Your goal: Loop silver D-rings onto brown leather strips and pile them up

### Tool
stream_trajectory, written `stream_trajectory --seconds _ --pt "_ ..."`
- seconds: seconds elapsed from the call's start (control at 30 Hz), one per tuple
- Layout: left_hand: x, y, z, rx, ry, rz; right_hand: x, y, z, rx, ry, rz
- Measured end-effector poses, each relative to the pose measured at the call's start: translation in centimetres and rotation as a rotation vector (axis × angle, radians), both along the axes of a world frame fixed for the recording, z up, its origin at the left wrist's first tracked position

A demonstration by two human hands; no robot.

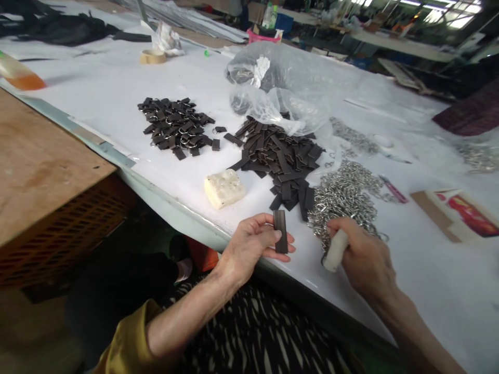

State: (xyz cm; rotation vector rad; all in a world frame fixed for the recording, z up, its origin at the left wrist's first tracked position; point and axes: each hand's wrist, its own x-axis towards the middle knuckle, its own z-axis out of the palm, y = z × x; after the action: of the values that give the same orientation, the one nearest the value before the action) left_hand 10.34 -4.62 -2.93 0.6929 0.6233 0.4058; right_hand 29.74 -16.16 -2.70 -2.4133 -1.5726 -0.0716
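Observation:
Between thumb and fingers, my left hand (257,241) holds a dark strip (280,234) upright over the table's front edge. To its right, my right hand (362,249) is at the near side of a heap of silver metal rings (345,192). A pale wrap (336,250) covers one of its digits, and the fingertips are bent against the rings; whether one is pinched is too small to tell. Beyond my left hand lies a pile of loose dark strips (283,156). A cream-coloured block (225,188) sits left of that pile. Farther left are dark pieces fitted with rings (175,124).
Clear plastic bags (288,78) lie behind the strips on the white table (187,182). An open carton (460,213) and a small pink-handled tool (393,189) are at right. A tape roll (153,56) stands at the back; a wooden board (42,161) borders the left.

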Motion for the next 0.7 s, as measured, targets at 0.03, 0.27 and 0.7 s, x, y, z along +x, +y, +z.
stream_trajectory --seconds 0.03,0.27,0.7 --pt "0.0 0.0 0.0 0.010 0.003 -0.009 0.0 0.1 0.2 0.044 0.060 -0.037" --pt "0.4 -0.3 0.0 0.075 0.025 -0.047 -0.6 2.8 0.8 0.342 0.331 -0.072" --pt "0.9 -0.2 0.1 0.091 0.111 -0.067 -2.3 4.8 2.2 0.536 0.774 -0.030"
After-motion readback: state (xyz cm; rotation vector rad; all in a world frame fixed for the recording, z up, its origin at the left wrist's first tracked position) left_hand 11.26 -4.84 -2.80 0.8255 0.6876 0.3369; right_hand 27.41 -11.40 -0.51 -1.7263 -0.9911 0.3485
